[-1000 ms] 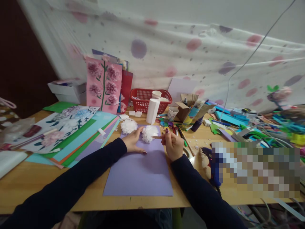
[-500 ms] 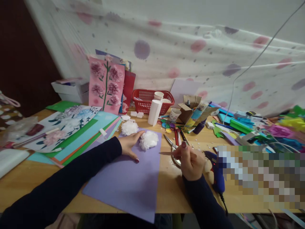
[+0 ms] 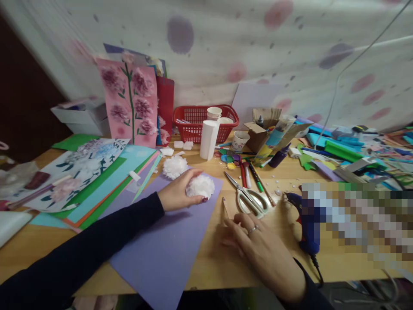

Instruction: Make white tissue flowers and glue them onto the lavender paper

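A white ruffled paper flower (image 3: pixel 200 187) lies on the upper part of a purple sheet (image 3: pixel 167 247). My left hand (image 3: pixel 179 191) curves around its left side, thumb at the front edge and fingers behind. Just beyond that hand sits a second white flower (image 3: pixel 174 167). My right hand (image 3: pixel 254 241) is low over the wood at the sheet's right, its fingers bent around a thin pencil (image 3: pixel 225 206) whose tip points away from me. The lower fingers are blurred. Scissors (image 3: pixel 248 196) lie beyond this hand, blades toward the upper left.
Behind are a white roll (image 3: pixel 208 140), a red basket (image 3: pixel 190 134) and a paper cup (image 3: pixel 240 141). Markers (image 3: pixel 256 177) lie beyond the scissors. A blue glue gun (image 3: pixel 305 221) rests at right. Coloured sheets (image 3: pixel 97 189) and a pink flower picture (image 3: pixel 130 103) are at left.
My left hand has closed in around the white flower. My right hand has turned palm-down and come nearer to me, with the pencil now pointing away. The scissors are uncovered; the view has shifted.
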The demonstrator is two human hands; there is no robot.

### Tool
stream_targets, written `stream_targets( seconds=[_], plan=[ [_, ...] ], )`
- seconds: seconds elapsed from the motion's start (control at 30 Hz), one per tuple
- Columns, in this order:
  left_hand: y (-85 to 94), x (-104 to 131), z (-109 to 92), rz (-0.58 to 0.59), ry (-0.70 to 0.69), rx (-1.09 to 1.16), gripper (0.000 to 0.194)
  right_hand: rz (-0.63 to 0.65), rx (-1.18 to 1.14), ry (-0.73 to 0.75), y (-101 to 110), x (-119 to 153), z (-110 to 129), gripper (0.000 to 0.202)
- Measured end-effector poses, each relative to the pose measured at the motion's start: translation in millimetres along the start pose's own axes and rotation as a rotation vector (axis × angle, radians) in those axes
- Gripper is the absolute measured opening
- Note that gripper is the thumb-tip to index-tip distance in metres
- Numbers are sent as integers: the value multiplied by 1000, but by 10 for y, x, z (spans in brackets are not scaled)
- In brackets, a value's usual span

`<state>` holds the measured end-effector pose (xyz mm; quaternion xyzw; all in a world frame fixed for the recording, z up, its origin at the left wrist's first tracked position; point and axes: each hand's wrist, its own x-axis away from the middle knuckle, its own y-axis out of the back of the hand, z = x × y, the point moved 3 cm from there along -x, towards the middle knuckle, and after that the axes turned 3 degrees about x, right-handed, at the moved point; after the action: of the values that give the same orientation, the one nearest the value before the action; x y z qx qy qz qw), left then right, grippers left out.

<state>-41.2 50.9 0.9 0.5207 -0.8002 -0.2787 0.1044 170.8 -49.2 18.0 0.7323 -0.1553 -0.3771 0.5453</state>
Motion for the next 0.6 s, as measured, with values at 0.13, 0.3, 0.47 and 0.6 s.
stream_targets(
  seconds=[0.13, 0.3, 0.47, 0.6],
  plan=[
    [-63, -20, -53, -78, -61, -158, 54, 61, -96, -27, -50, 70, 84, 61],
    [-46, -154, -137, -118, -177, -243, 37, 88, -168, -84, -36, 118, 116, 51],
    [-245, -418, -285, 24, -272, -494, 26, 32, -96, -117, 64, 121, 73, 37],
    [-358, -566, -349, 115, -246, -571, 9, -65, -66, -112, 217, 209, -5, 34]
  ],
)
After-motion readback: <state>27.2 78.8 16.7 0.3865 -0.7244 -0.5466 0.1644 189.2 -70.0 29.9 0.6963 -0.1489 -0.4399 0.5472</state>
